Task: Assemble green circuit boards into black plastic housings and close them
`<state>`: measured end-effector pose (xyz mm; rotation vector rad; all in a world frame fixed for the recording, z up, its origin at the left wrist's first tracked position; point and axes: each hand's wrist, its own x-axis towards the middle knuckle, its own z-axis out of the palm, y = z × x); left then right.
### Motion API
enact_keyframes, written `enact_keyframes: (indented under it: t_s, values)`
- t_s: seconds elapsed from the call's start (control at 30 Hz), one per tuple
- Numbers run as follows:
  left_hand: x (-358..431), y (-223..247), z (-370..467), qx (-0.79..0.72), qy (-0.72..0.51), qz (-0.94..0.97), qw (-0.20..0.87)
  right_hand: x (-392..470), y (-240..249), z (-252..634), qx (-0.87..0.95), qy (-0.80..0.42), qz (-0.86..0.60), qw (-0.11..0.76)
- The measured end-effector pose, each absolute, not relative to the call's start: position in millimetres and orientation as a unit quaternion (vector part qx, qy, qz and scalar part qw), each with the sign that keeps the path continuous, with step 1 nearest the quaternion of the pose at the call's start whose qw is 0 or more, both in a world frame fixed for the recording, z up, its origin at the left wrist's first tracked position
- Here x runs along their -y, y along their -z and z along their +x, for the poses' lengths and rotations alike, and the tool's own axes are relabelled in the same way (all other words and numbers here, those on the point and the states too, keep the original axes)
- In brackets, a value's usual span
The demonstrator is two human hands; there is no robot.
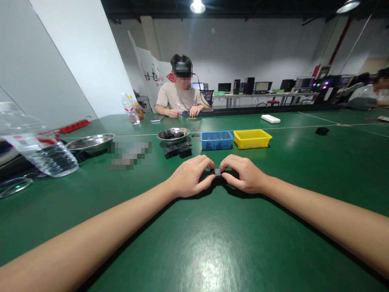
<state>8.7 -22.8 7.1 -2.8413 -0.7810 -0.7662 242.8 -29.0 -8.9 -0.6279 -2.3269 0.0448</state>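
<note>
A small black part with a grey top (pixel 217 172) is pinched between my two hands, just above the green table (pixel 194 243). My left hand (pixel 193 175) grips its left end between thumb and fingers. On its right end, the thumb and fingers of my right hand (pixel 243 173) close in the same way. Beyond my hands sit a blue tray (pixel 216 141) and, to its right, a yellow tray (pixel 252 139). Black blocks (pixel 178 150) lie left of the blue tray, in front of a metal dish (pixel 173 134) that holds more black pieces.
A large plastic bottle (pixel 42 142) and a second metal dish (pixel 91 142) are at the left. Across the table sits a person (pixel 182 91) with hands on a dark object. A white box (pixel 270 119) and a black piece (pixel 322 131) lie at the right.
</note>
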Motion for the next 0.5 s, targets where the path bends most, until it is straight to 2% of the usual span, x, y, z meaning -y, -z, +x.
enact_keyframes:
  t_s: [0.33,0.5]
  values:
    - [24.6,-8.6,10.1,0.208,0.265,-0.941,0.033,28.9,1.4,243.0,0.897,-0.076,-0.228,0.372]
    - [23.9,-9.0,9.9,0.184,0.272,-0.944,0.035,29.9,2.3,242.4,0.869,-0.155,-0.266,0.387]
